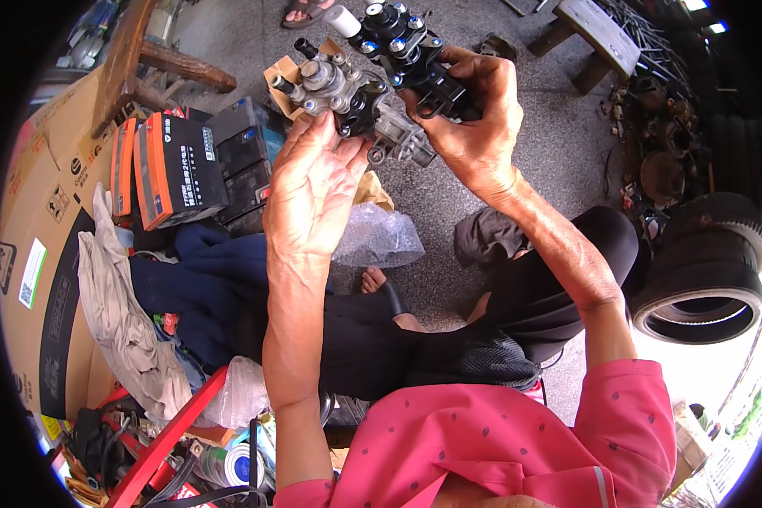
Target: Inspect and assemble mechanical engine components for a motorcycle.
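Up in front of me, two similar valve-like vehicle parts with round caps and pipe stubs are held side by side. My left hand point(309, 186), palm up and fingers curled beneath, supports the worn grey metal part point(320, 78). A dull grey block with a ring-shaped lug sticks out at its right end. My right hand point(487, 110) grips the black part point(402, 55) between thumb and fingers, from its right side. That part looks cleaner, with shiny bolts and a white cylindrical end. The two parts overlap in view; I cannot tell whether they touch.
Bubble wrap point(379, 235) lies on the speckled floor below my hands. Orange-and-black boxed batteries point(178, 169) stand at the left, before a large cardboard carton point(46, 195). A wooden bench point(588, 38) is at the far right, with black ring-shaped parts point(703, 279) nearer. A sandalled foot point(305, 12) shows at the top.
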`<act>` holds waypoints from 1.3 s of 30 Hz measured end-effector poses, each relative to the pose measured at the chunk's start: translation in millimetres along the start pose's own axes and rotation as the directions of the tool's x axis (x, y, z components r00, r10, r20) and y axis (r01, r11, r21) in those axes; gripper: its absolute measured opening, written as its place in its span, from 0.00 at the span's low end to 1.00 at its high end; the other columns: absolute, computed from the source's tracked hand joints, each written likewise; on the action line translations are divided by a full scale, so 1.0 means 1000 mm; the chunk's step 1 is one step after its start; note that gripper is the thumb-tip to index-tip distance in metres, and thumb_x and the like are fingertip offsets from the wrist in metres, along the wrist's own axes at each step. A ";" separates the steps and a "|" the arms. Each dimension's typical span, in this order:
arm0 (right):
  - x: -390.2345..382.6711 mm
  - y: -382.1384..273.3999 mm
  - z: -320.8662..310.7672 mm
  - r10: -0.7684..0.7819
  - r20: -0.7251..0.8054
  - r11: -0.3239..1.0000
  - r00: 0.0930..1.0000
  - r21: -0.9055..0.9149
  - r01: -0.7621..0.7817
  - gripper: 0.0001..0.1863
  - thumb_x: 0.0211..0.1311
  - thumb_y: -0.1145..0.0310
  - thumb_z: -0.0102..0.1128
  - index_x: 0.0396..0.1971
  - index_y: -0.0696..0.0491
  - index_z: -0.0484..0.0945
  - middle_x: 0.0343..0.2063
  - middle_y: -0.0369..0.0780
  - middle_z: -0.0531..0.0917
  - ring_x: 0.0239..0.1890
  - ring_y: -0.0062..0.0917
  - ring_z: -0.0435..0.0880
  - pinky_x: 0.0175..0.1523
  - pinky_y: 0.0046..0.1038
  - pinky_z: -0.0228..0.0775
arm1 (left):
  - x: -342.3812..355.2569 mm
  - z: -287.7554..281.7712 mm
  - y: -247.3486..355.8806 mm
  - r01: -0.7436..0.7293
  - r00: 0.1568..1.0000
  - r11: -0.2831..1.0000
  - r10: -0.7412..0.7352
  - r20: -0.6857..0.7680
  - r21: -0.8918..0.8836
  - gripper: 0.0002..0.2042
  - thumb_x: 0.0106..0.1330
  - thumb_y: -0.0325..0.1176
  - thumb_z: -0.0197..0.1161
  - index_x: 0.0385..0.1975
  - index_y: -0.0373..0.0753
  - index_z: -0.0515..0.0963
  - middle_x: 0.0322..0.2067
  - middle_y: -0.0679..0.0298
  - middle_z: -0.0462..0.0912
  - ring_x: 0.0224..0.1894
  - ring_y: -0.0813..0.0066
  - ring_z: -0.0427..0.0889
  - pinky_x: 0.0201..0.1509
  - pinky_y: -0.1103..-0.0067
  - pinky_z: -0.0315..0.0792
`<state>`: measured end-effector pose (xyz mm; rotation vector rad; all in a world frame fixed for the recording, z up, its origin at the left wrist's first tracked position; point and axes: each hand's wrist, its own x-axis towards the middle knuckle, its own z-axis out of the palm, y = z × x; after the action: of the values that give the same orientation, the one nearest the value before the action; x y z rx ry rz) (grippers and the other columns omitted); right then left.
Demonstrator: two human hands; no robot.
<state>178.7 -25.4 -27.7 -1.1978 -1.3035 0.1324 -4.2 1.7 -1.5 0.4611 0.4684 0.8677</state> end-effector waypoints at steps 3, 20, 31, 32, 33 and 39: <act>0.000 0.000 0.002 -0.010 -0.010 1.000 1.000 0.001 0.010 0.28 0.41 0.76 0.74 0.37 0.58 0.61 0.41 0.46 0.78 0.39 0.25 0.82 0.42 0.22 0.79 | 0.001 0.008 0.000 -0.010 0.999 1.000 0.010 -0.035 0.014 0.11 0.66 0.33 0.54 0.46 0.41 0.72 0.44 0.65 0.77 0.47 0.73 0.74 0.57 0.73 0.65; 0.003 -0.001 -0.009 -0.098 0.060 0.993 0.993 -0.065 0.102 0.27 0.41 0.75 0.74 0.37 0.56 0.62 0.42 0.47 0.77 0.39 0.27 0.81 0.41 0.25 0.77 | 0.001 0.003 0.000 -0.029 0.999 1.000 0.028 -0.024 -0.010 0.14 0.66 0.30 0.52 0.51 0.40 0.70 0.47 0.65 0.76 0.51 0.66 0.73 0.61 0.68 0.62; 0.019 -0.004 -0.024 -0.332 0.133 0.925 0.934 -0.150 0.350 0.29 0.39 0.74 0.74 0.39 0.57 0.64 0.43 0.51 0.77 0.35 0.38 0.83 0.34 0.28 0.77 | 0.001 0.001 -0.003 -0.069 0.996 0.997 0.070 0.049 -0.034 0.14 0.66 0.30 0.51 0.51 0.37 0.70 0.50 0.58 0.74 0.55 0.59 0.71 0.63 0.63 0.61; 0.021 -0.003 -0.027 -0.370 0.141 0.909 0.918 -0.147 0.389 0.29 0.39 0.74 0.74 0.39 0.57 0.64 0.43 0.51 0.77 0.35 0.39 0.83 0.34 0.28 0.77 | 0.000 0.004 -0.004 -0.058 0.997 0.997 0.061 0.042 -0.053 0.15 0.66 0.30 0.50 0.52 0.37 0.69 0.51 0.58 0.73 0.55 0.58 0.71 0.63 0.63 0.60; 0.022 -0.004 -0.028 -0.372 0.137 0.909 0.918 -0.145 0.390 0.29 0.39 0.74 0.74 0.39 0.57 0.64 0.43 0.51 0.77 0.35 0.39 0.83 0.34 0.28 0.77 | -0.001 0.005 -0.003 -0.051 0.998 0.996 0.053 0.034 -0.070 0.15 0.66 0.30 0.50 0.53 0.38 0.69 0.52 0.57 0.73 0.56 0.58 0.70 0.64 0.62 0.59; 0.026 -0.008 -0.031 -0.414 0.146 0.883 0.898 -0.175 0.436 0.26 0.31 0.77 0.70 0.35 0.57 0.67 0.44 0.48 0.75 0.36 0.36 0.82 0.31 0.28 0.76 | -0.003 0.002 -0.005 -0.058 0.997 0.995 0.061 0.044 -0.080 0.17 0.65 0.29 0.51 0.55 0.38 0.67 0.54 0.57 0.71 0.57 0.56 0.69 0.64 0.60 0.59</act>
<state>207.8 -29.9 1.1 -1.0537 -1.6759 -0.2688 -1.3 -4.0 -1.8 0.4235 0.3781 0.9277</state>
